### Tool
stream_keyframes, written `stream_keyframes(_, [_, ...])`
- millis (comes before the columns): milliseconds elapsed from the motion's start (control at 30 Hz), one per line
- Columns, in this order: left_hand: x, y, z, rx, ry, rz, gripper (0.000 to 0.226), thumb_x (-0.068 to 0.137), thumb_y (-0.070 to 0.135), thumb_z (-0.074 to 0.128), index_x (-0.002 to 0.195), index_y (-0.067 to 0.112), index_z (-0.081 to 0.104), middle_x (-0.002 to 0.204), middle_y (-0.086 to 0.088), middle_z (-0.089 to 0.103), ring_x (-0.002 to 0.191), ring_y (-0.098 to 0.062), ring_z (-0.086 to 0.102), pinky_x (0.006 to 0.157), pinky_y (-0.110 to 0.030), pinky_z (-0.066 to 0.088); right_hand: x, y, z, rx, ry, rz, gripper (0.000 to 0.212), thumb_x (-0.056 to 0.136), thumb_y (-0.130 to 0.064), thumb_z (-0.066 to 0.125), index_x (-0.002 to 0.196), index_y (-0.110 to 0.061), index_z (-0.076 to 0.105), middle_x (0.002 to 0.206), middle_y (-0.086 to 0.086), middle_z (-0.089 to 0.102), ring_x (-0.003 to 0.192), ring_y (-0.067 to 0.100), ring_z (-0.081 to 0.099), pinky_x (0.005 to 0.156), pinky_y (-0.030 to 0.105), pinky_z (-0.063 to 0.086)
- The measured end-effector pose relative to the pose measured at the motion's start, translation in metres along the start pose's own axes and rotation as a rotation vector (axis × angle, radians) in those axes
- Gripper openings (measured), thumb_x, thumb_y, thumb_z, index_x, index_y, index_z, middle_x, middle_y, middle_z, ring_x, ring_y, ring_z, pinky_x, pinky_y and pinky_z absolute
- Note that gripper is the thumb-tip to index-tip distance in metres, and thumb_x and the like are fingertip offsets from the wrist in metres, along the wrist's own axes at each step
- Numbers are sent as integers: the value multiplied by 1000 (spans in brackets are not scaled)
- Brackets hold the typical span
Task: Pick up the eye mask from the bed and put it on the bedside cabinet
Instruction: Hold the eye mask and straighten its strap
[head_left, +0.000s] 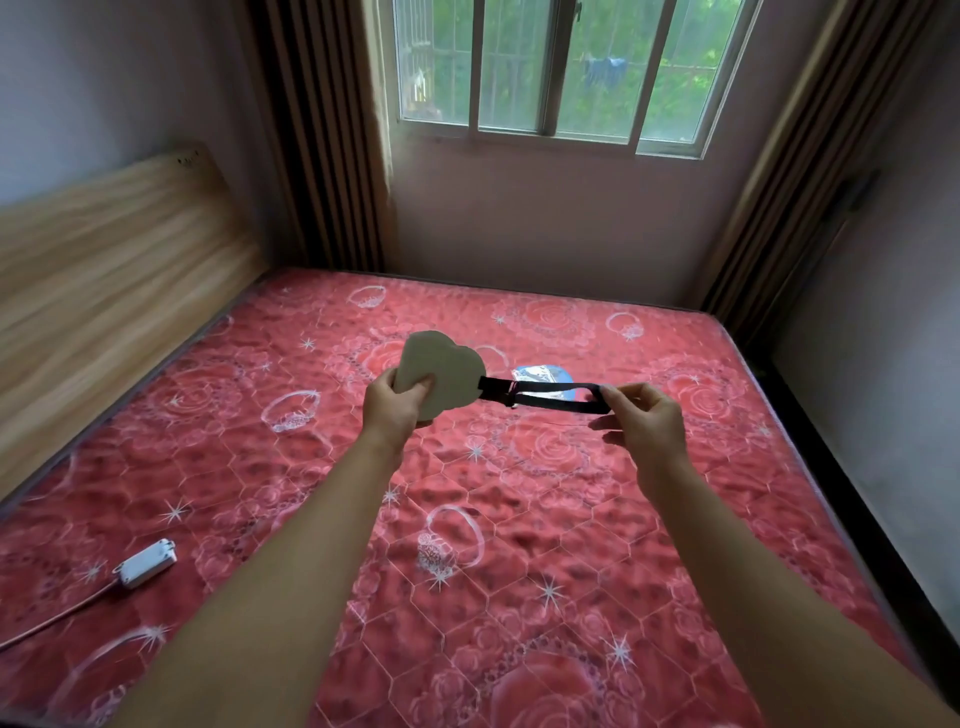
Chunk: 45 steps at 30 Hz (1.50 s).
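Note:
I hold the eye mask (447, 371) in the air above the red floral bed (519, 519). It is a beige padded piece with a black strap (545, 397) stretched out to the right. My left hand (392, 410) pinches the beige pad at its lower left edge. My right hand (647, 423) grips the far end of the black strap, pulling it taut. No bedside cabinet is in view.
A small blue and silver packet (543, 375) lies on the bed behind the strap. A white adapter box (148, 563) with a cable rests at the bed's left side. A wooden headboard (104, 291) stands left; window and curtains lie beyond the bed.

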<state>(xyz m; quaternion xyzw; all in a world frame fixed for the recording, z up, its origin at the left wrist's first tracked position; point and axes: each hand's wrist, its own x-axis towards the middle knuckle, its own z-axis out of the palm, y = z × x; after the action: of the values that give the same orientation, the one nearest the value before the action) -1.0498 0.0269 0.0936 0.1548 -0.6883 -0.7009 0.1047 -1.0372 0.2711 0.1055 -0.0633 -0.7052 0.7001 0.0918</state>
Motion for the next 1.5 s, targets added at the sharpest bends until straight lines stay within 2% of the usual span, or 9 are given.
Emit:
stream_keyframes(300, [-7,2,-4,-7,-119,10,26,85,11,59,110,7,55,86,2,55,77,-17,55,62,-33,52,-5,12,25,-302,-300,226,24,90,-16,41,106,-8,57,70,3,61,53,13,53,49,23,46])
stream_keyframes(500, [-9,6,-17,-5,-153,33,13,84,11,61,95,16,57,85,2,58,76,-18,57,66,-34,52,-6,12,42,-462,-350,195,54,93,-47,30,117,-7,58,123,21,55,105,34,53,90,42,41])
stream_keyframes(600, [-11,10,-24,-3,-167,39,13,83,11,62,84,24,59,85,2,60,76,-18,57,69,-37,54,-8,10,53,-470,-329,149,53,92,-47,36,105,-3,63,119,27,57,105,36,53,97,45,39])
stream_keyframes(700, [-15,13,-30,3,-199,41,12,83,12,62,92,19,61,89,-1,61,78,-20,58,67,-35,53,-8,8,64,-410,-313,136,44,90,-41,46,89,-2,66,91,24,62,80,25,51,79,39,46])
stream_keyframes(833, [-24,16,-32,38,-253,32,28,82,16,63,109,14,59,96,-4,60,82,-21,58,66,-33,53,-10,11,71,-371,-304,103,33,86,-31,57,67,-4,60,56,5,40,52,15,33,44,22,24])
stream_keyframes(1000, [-41,16,-27,32,-144,26,15,82,13,63,95,20,62,90,0,61,80,-20,59,69,-36,53,-11,14,56,-249,-301,90,14,84,-10,55,75,-1,58,61,7,45,54,15,36,37,14,26])
stream_keyframes(1100, [-53,15,-21,58,-29,41,12,83,12,62,89,22,59,86,3,60,80,-18,58,70,-36,53,-10,12,45,-226,-279,72,21,84,-7,51,63,-8,51,76,14,52,67,30,53,47,23,33])
stream_keyframes(1233, [-74,17,-1,83,78,61,17,83,12,62,99,17,58,92,-3,60,88,-24,57,77,-41,53,-16,6,31,-111,-273,76,29,86,-3,45,59,-13,46,84,14,61,81,26,63,40,5,40])
stream_keyframes(1500, [-104,19,33,112,202,87,16,82,11,62,98,14,59,92,-6,60,90,-27,57,82,-42,53,-18,5,-8,-78,-218,-6,36,86,0,41,54,-16,33,63,3,54,79,29,65,35,10,35])
